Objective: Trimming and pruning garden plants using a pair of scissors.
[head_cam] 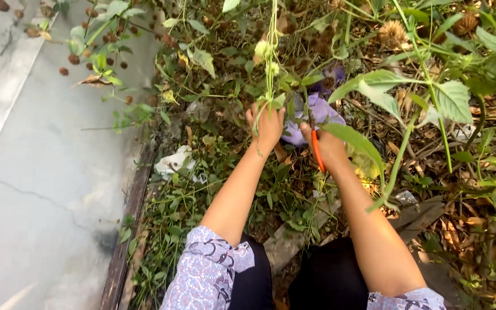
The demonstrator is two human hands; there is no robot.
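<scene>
green stem [271, 69] gripped by left hand [266, 125]; right hand [327, 148] holds orange-handled tool [317, 150].

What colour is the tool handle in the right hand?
Orange handle in the right hand, head view.

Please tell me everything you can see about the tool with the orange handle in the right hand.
The tool shows only a thin, curved orange handle, plastic by its look, running from the thumb side of the right hand down toward the wrist. Its working end is hidden behind the hand and leaves, so its kind is uncertain. It points toward the green stems that the left hand grips.
</scene>
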